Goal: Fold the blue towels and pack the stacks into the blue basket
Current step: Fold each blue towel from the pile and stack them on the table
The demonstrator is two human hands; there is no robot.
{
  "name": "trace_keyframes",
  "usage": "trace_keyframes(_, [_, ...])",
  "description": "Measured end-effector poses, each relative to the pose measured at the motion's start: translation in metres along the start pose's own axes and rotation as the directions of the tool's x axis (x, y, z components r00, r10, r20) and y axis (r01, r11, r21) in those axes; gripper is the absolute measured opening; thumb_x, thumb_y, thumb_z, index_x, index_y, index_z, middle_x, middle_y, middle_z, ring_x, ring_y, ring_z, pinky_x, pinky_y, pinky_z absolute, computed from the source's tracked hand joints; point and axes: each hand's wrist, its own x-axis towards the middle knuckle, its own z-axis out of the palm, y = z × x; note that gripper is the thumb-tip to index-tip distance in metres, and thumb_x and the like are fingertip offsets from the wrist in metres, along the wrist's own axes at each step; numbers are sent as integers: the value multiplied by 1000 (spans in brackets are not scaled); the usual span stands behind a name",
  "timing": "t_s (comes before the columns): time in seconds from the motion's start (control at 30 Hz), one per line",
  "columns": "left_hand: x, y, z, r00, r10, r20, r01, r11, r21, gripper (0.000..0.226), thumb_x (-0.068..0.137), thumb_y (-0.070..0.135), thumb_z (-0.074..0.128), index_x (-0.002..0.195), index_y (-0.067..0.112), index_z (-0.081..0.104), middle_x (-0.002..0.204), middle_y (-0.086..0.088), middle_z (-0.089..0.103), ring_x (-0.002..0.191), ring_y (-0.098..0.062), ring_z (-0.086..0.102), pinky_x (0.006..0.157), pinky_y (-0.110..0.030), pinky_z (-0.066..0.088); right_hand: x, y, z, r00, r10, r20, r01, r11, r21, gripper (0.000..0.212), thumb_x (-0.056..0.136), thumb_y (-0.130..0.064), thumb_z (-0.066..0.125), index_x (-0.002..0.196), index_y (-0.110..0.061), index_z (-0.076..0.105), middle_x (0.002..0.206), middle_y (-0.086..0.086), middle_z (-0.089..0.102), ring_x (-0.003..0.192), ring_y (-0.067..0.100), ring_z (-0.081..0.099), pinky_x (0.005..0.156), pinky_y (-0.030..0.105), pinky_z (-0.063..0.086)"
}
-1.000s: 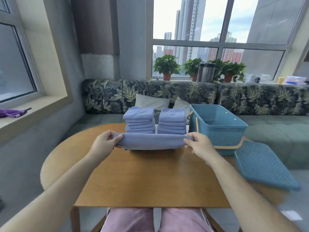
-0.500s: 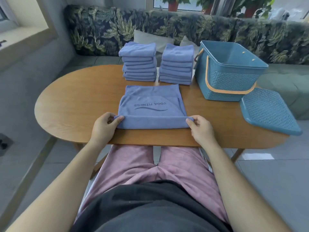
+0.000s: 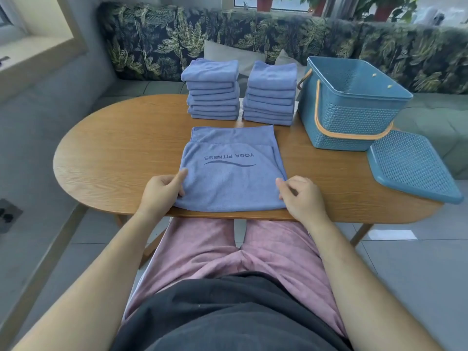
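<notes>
A blue towel (image 3: 233,173) printed "YOGA FITNESS" lies folded on the wooden table (image 3: 114,153), its near edge at the table's front edge. My left hand (image 3: 162,191) pinches its left edge, thumb on top. My right hand (image 3: 301,196) grips its right edge with curled fingers. Behind the towel stand two stacks of folded blue towels, the left stack (image 3: 212,89) and the right stack (image 3: 271,95). The blue basket (image 3: 354,122) with an orange handle stands at the right, open, with nothing visible inside.
The basket's blue lid (image 3: 410,165) lies on the table's right end, hanging over the edge. A leaf-patterned sofa (image 3: 157,41) runs behind the table. My legs are under the front edge.
The towel, held up in the air a second ago, now lies on the table. My hands have shifted from its front corners up to its side edges. The view tilted down.
</notes>
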Motion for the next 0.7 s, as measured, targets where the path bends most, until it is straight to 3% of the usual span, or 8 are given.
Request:
trace_keyframes(0.07, [0,-2,4,987,161,-10,-156,970,188,40,85,59,60,63,26,67,71,10,64,74,-6,54,74,-32,40,-3,-6,3,983,-180,-37,171,970,-175,27,94,-44,59,80,-24,70,91,-12,66,95,15,52,77,37,50])
trace_keyframes(0.13, [-4,-2,9,963,269,11,-251,881,402,18,88,50,68,95,34,74,112,16,66,112,-10,52,94,-36,36,-4,-12,7,970,-238,36,239,934,-266,26,94,-42,61,111,-27,73,124,-13,65,119,18,51,96,43,47])
trace_keyframes(0.27, [-13,-4,20,928,303,217,-372,728,576,40,97,48,53,136,38,60,150,19,47,145,-5,33,117,-38,19,-10,-17,11,938,-76,340,205,908,-364,51,102,-58,40,150,-40,45,162,-18,31,152,8,21,120,34,12])
trace_keyframes(0.33, [-14,0,18,922,325,211,-385,718,580,35,95,49,51,124,36,67,138,19,59,136,-6,45,114,-35,22,-11,-20,8,947,-85,310,198,914,-355,43,101,-58,44,137,-38,59,151,-18,48,143,9,37,115,33,20])
trace_keyframes(0.4, [-16,8,14,912,371,172,-396,694,601,35,91,54,43,94,34,71,101,20,69,109,-8,57,102,-31,27,-8,-27,3,968,-151,201,220,895,-388,32,98,-55,49,96,-32,71,106,-16,68,108,13,58,96,34,32])
trace_keyframes(0.5, [-19,18,17,907,407,108,-385,699,603,39,90,55,40,73,28,62,75,15,60,88,-13,56,90,-32,32,-6,-37,0,979,-176,105,205,870,-448,39,95,-49,54,66,-24,58,71,-8,58,79,20,56,79,36,34])
trace_keyframes(0.6, [-25,19,31,901,391,189,-421,685,595,35,95,54,49,114,33,69,127,11,63,126,-17,53,103,-37,33,-13,-43,9,956,-201,213,272,879,-392,27,96,-47,56,102,-27,72,114,-8,68,116,20,56,97,35,36])
trace_keyframes(0.7, [-30,15,38,904,264,335,-422,671,609,56,99,60,45,150,38,44,162,11,30,152,-15,22,123,-39,15,-19,-45,16,889,-70,453,248,905,-346,54,102,-57,39,152,-36,43,165,-12,28,154,13,18,123,34,13])
